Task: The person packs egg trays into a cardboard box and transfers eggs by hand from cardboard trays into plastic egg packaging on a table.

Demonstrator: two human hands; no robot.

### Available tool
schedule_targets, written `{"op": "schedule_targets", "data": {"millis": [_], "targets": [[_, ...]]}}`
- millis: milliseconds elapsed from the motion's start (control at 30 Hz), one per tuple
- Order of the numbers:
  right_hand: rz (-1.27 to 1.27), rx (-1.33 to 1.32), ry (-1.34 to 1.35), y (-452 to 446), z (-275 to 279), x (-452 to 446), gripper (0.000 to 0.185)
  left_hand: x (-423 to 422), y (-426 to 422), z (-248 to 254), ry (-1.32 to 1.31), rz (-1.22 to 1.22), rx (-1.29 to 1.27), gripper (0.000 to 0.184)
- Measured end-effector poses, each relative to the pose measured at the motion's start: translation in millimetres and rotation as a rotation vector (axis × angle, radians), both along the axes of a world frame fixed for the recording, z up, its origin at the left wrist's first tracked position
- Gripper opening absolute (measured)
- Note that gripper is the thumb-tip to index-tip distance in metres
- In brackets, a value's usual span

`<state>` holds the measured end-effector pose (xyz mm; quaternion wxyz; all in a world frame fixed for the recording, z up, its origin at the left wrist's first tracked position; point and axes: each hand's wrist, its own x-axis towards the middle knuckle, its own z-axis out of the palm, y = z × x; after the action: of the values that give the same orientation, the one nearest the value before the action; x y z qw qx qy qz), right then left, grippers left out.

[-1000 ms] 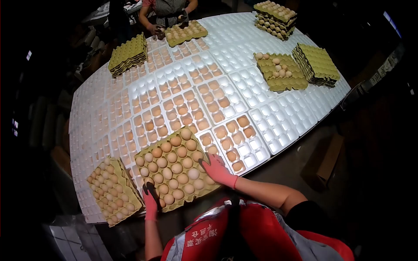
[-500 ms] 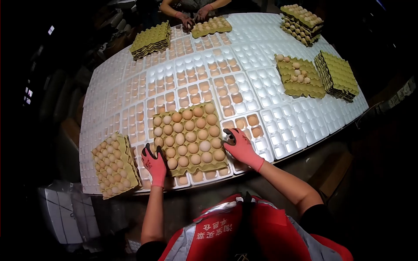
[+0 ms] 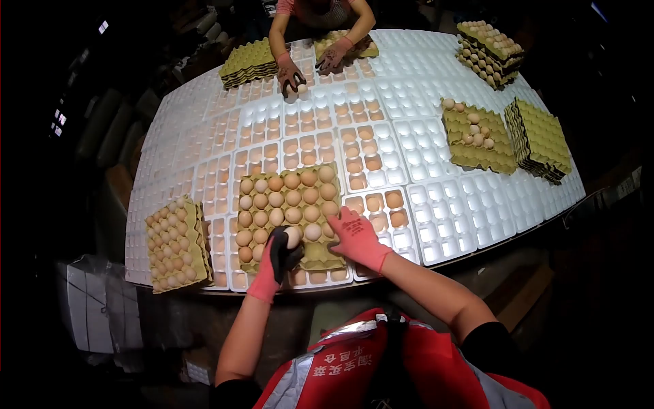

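Observation:
A green pulp egg tray (image 3: 320, 257) holding rows of brown eggs lies in front of me, with several bare cells at its lower right. My left hand (image 3: 278, 259), in a pink glove with dark fingers, is closed round a pale egg (image 3: 293, 237) over the tray's front part. At the tray's right edge my right hand (image 3: 360, 240), gloved alike, curls its fingers round an egg (image 3: 330, 228) in the right column; its fingertips are partly hidden. White plastic egg packs (image 3: 371, 252), partly filled, lie under and beside the tray.
Left stands a stack of filled egg trays (image 3: 170, 244). Across the table, a co-worker's gloved hands (image 3: 310, 65) handle eggs beside a stack of green trays (image 3: 248, 63). To the right are a partly filled tray (image 3: 480, 136), stacked trays (image 3: 538, 140) and a filled stack (image 3: 489, 54).
My left hand has moved from the tray's left side onto its front and taken an egg. My right hand has shifted left onto the eggs. Several front-right cells are now bare. The co-worker has reached forward.

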<state>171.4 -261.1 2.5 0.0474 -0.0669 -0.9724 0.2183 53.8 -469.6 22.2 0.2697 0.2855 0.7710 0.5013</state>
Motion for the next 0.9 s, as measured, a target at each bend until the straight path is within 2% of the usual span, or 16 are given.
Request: {"op": "schedule_targets", "data": {"millis": [100,167,200,233,300,367,433,500,567,600,633,667,700,767,867,900], "targets": [[0.036,0.331,-0.083,-10.1,-9.2,-18.8,0.055,-9.9,6.2,-12.1,-0.547,0.093,0.264,0.025],[-0.098,-0.147,0.011,6.7,-4.6,-8.7,0.053,-1.8,30.7,-10.4,0.22,-0.061,-0.134,0.039],[-0.164,-0.386,0.064,13.1,5.7,-2.9,0.052,5.9,38.5,1.0,0.409,-0.141,-0.303,0.045],[-0.257,-0.824,0.109,28.3,19.4,14.1,0.045,13.7,46.2,12.4,0.607,-0.22,-0.461,0.05],[-0.323,-0.791,0.036,62.5,15.0,51.5,0.05,-0.5,45.2,-12.1,0.991,-0.306,-0.489,0.049],[-0.316,-0.3,-0.098,75.3,-15.5,83.0,0.055,-7.7,44.7,-7.7,0.914,-0.316,-0.408,0.045],[-0.193,-0.024,-0.148,84.6,-16.7,92.2,0.055,3.8,42.2,16.6,0.602,-0.097,-0.304,0.035],[-0.19,0.13,-0.124,85.1,-13.1,100.0,0.053,21.8,42.3,12.0,-0.252,0.082,0.015,0.03],[-0.208,0.107,-0.123,79.1,-26.2,117.9,0.051,60.3,53.6,4.7,-0.566,-0.064,0.021,0.039],[-0.216,0.114,-0.102,85.2,-30.7,118.2,0.049,85.9,63.5,-6.1,-0.519,-0.143,-0.061,0.038],[-0.223,0.121,-0.085,92.6,-32.0,118.6,0.048,112.2,73.8,-36.7,-0.142,-0.26,0.046,0.036],[-0.281,0.081,-0.005,96.6,-20.4,125.9,0.047,131.2,92.8,-6.5,0.307,-0.326,-0.142,0.037],[-0.36,0.007,0.031,98.7,-8.0,130.7,0.046,139.9,103.3,-27.9,0.634,-0.423,-0.169,0.043],[-0.428,-0.07,0.057,103.7,-2.1,145.6,0.044,145.3,117.2,-51.7,0.839,-0.575,-0.284,0.048],[-0.472,-0.206,0.132,101.5,24.7,143.5,0.035,172.4,156.3,-58.2,0.877,-0.538,-0.183,0.046],[-0.441,-0.25,0.098,99.0,37.7,135.6,0.036,177.3,171.3,-69.6,0.923,-0.642,-0.161,0.043]]}}
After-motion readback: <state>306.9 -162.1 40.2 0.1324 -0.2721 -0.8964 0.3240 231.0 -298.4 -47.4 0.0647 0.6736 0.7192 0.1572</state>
